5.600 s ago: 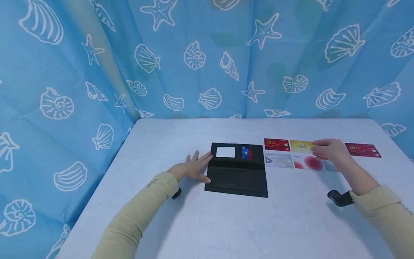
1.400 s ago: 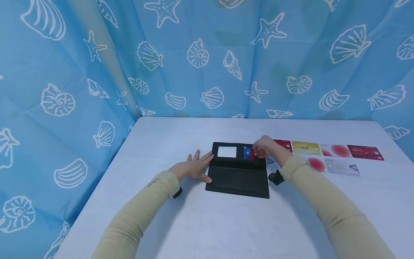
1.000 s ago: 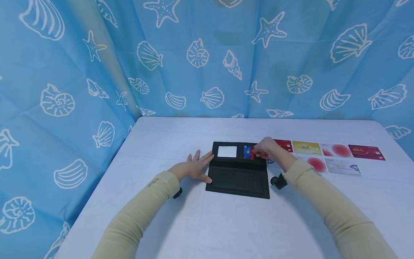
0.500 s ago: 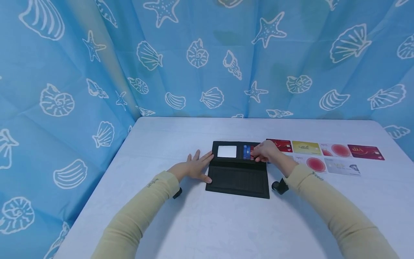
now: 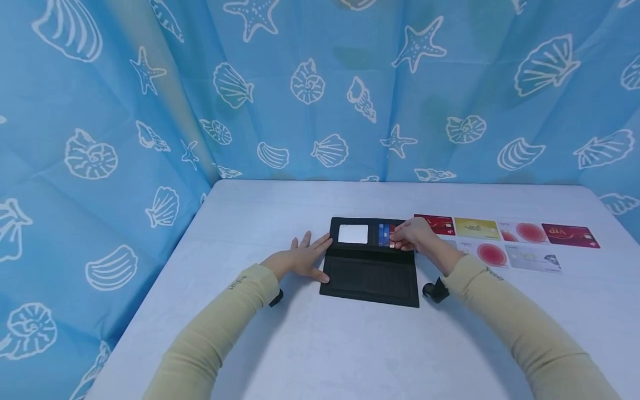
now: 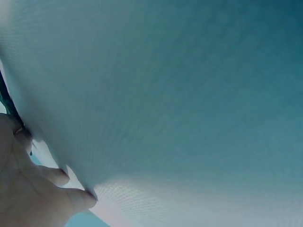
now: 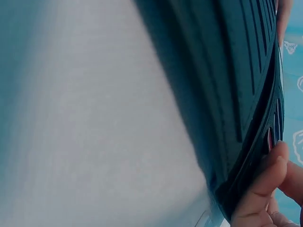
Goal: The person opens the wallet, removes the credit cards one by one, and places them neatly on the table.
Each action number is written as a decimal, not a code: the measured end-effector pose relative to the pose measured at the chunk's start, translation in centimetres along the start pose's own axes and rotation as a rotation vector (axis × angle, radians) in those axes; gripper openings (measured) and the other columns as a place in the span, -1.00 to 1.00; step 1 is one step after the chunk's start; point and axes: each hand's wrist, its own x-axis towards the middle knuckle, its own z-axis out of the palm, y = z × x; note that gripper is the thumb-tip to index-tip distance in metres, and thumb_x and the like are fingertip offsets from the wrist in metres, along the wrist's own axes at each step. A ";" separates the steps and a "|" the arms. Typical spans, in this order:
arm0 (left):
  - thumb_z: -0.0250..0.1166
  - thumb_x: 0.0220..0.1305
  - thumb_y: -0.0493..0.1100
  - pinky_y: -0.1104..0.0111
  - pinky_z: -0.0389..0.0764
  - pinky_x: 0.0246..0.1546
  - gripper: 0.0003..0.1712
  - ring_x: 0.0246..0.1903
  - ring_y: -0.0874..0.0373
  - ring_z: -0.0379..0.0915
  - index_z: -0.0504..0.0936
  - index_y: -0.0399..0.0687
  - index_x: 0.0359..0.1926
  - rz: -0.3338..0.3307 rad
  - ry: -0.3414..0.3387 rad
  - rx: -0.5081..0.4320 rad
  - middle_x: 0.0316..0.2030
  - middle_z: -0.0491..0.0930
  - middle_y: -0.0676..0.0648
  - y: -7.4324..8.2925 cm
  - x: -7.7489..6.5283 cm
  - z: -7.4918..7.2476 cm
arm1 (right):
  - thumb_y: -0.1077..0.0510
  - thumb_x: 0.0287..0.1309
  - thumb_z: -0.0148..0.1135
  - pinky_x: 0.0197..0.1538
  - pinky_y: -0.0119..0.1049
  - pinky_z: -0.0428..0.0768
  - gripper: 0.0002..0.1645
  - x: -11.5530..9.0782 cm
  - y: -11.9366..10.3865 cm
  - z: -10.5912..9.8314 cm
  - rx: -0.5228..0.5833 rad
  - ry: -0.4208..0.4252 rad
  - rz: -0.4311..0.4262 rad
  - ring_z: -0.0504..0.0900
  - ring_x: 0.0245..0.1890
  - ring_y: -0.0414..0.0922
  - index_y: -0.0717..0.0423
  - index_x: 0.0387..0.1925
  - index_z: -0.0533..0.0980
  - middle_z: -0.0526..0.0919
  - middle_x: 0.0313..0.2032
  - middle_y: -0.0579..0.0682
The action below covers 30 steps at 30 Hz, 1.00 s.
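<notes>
A black bifold wallet (image 5: 370, 280) lies unfolded on the table. Its upper half has a clear window with a white insert (image 5: 353, 234) and slots with blue cards (image 5: 383, 235). My left hand (image 5: 300, 260) rests with spread fingers at the wallet's left edge; the left wrist view shows only part of this hand (image 6: 33, 189). At the slots on the upper right, my right hand (image 5: 412, 234) pinches a red card (image 5: 392, 229) with thumb and fingers, hiding most of it. In the right wrist view, the thumb and fingertip (image 7: 280, 153) meet beside the slots.
Cards lie in two rows right of the wallet: a red VIP card (image 5: 435, 224), a gold card (image 5: 476, 228), white ones with red circles (image 5: 492, 255), a silver card (image 5: 534, 258) and another red card (image 5: 570, 235). A blue shell-print curtain (image 5: 320, 100) hangs behind the table.
My right hand has moved left from the card rows to the wallet's slots, then shifted slightly there. A red-circle card and a silver card now show where it was. My left hand stays put.
</notes>
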 end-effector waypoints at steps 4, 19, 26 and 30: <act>0.22 0.04 0.31 -0.13 -0.36 0.30 0.15 0.37 -0.16 -0.62 -0.28 0.10 0.44 -0.003 -0.002 -0.003 0.43 -0.44 0.10 0.2 0.0 0.0 | 0.26 0.15 0.17 -0.47 -0.45 0.57 -0.67 -0.1 0.1 -0.1 0.008 0.009 0.004 0.52 -0.68 -0.24 0.35 -0.08 0.39 0.51 -0.56 -0.01; 0.22 0.05 0.30 -0.13 -0.34 0.30 0.15 0.38 -0.17 -0.60 -0.27 0.08 0.44 -0.006 0.002 0.015 0.44 -0.43 0.09 0.2 -0.3 -0.1 | 0.29 0.16 0.13 -0.40 -0.40 0.61 -0.48 -0.3 0.3 -1.2 0.037 -0.037 0.049 0.57 -0.64 -0.24 0.40 0.14 0.27 0.51 -0.47 0.03; 0.22 0.06 0.29 -0.14 -0.34 0.29 0.14 0.37 -0.18 -0.61 -0.27 0.06 0.44 0.004 -0.001 0.013 0.44 -0.43 0.07 0.3 -0.5 -0.3 | 0.21 0.16 0.17 -0.37 -0.41 0.60 -0.42 -0.5 0.8 -2.5 0.035 -0.014 0.088 0.57 -0.60 -0.21 0.36 0.17 0.26 0.51 -0.37 0.08; 0.22 0.06 0.29 -0.14 -0.34 0.29 0.14 0.37 -0.18 -0.61 -0.28 0.06 0.44 0.000 -0.002 0.020 0.44 -0.43 0.08 0.4 -0.5 -0.4 | 0.20 0.16 0.18 -0.34 -0.39 0.60 -0.43 -0.7 1.2 -3.5 0.051 -0.023 0.084 0.61 -0.56 -0.19 0.36 0.15 0.26 0.52 -0.31 0.11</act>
